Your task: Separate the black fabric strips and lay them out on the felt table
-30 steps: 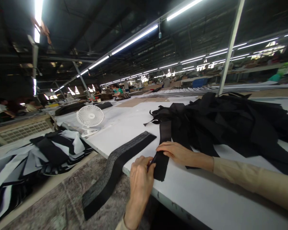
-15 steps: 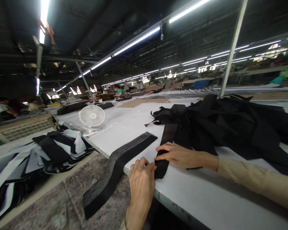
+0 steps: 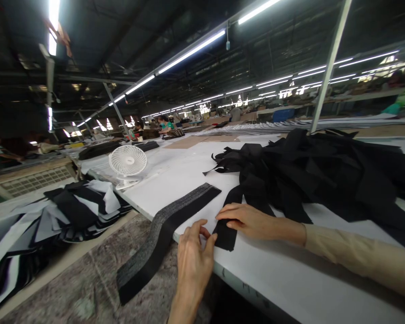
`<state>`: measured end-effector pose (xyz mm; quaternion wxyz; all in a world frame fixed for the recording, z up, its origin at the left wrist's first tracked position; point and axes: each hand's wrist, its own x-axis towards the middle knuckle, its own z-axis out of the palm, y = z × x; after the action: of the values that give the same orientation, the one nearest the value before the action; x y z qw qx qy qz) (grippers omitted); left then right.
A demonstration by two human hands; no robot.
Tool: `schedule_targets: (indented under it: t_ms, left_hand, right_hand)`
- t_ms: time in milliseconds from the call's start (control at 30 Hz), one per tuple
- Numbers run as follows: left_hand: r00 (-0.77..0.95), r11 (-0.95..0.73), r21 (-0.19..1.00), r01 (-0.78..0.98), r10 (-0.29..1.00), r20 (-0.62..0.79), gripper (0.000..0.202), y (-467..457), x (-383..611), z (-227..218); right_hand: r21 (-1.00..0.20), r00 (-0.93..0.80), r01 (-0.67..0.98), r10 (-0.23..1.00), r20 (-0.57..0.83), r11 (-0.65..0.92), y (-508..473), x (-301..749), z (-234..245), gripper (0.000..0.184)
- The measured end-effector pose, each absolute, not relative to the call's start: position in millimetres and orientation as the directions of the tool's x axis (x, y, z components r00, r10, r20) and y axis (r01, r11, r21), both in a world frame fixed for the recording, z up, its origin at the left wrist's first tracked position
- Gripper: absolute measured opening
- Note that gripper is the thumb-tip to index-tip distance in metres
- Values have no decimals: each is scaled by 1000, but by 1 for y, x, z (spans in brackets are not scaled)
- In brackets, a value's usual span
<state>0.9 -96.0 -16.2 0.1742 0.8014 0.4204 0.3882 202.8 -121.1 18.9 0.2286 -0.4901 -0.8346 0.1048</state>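
A black fabric strip lies flat on the white tabletop, its near end close to the table's front edge. My right hand rests across this strip with its fingers stretched out. Beside the strip's left edge, my left hand has its thumb and fingers apart, with nothing visible between them; the thumb tip is at or very near the strip. Left of both hands, a stack of grey-and-black strips droops over the table edge. A tangled pile of black strips spreads behind my right hand.
A white clip fan stands at the table's left edge. Lower left, black, white and grey fabric pieces lie fanned out on another surface. A pale post rises behind the black pile. Several people are at work in the distance.
My left hand has come slightly left and its fingers have spread from a pinch at the strip's edge. The right hand stays on the strip, whose far part now curves differently.
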Motion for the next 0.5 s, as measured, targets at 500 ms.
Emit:
schedule_targets:
  t_ms: [500]
  left_hand:
    - [498, -740, 198, 643, 600, 626, 28, -112, 5, -18]
  right_hand:
    - [-208, -597, 748, 776, 203, 630, -126, 205, 23, 50]
